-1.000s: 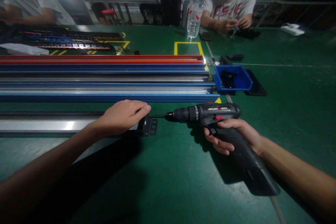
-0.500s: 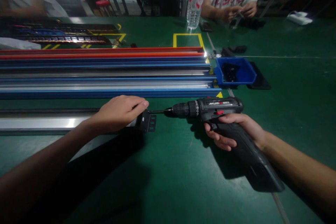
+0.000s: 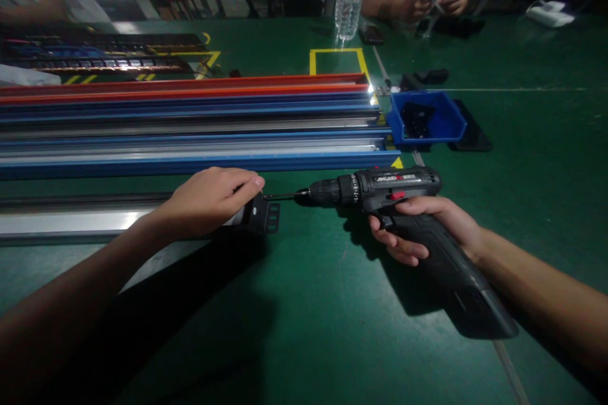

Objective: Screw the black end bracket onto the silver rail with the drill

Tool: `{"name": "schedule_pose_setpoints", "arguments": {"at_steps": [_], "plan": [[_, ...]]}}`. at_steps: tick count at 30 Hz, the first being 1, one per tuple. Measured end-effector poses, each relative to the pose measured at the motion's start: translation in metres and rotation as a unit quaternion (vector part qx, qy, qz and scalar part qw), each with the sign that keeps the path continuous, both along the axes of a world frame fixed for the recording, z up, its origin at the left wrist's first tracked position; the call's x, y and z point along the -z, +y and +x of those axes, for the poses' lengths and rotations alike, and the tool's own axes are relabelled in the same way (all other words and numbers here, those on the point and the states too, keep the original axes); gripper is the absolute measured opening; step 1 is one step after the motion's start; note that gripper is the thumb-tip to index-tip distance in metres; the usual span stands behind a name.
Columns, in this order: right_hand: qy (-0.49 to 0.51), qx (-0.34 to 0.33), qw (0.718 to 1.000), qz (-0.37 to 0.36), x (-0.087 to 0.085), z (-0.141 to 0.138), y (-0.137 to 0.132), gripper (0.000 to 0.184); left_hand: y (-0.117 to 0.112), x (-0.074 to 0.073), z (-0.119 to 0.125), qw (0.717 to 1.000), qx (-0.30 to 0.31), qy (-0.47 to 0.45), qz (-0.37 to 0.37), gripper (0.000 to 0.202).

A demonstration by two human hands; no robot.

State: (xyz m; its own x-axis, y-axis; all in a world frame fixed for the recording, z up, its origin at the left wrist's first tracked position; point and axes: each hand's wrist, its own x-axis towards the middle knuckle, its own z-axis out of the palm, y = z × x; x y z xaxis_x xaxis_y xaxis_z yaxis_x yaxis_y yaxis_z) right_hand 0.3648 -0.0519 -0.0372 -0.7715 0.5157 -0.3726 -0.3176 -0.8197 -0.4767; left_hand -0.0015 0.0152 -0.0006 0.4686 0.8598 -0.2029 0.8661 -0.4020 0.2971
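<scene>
My right hand (image 3: 411,228) is wrapped round the handle of a black cordless drill (image 3: 399,183), which points left. A long thin bit (image 3: 282,196) runs from its chuck to the upper part of a black end bracket (image 3: 263,214) with slots. The bracket sits at the right end of a silver aluminium profile (image 3: 85,218) lying on the green table. Over that end, my left hand (image 3: 213,199) is closed round the profile and bracket, thumb near the bit's tip. The exact contact of bit and screw is too small to make out.
Blue profiles (image 3: 285,161) and an orange profile (image 3: 285,82) lie lengthwise beyond my hands. A blue bin (image 3: 434,130) with black parts stands at their right end. Behind are a plastic bottle (image 3: 349,6) and a person's hands (image 3: 434,3) holding something small.
The whole view has shifted slightly, so things sit a little higher in the picture. Both hands, the drill and the bracket keep nearly the same positions relative to each other.
</scene>
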Motion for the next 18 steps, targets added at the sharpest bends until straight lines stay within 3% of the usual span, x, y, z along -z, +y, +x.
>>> {"name": "schedule_pose_setpoints", "arguments": {"at_steps": [18], "plan": [[0.033,-0.004,0.999,0.006,0.0021,0.0005,-0.0001,0.035,0.0003,-0.0007,0.0018,1.000,-0.003,0.011,-0.001,0.062]]}}
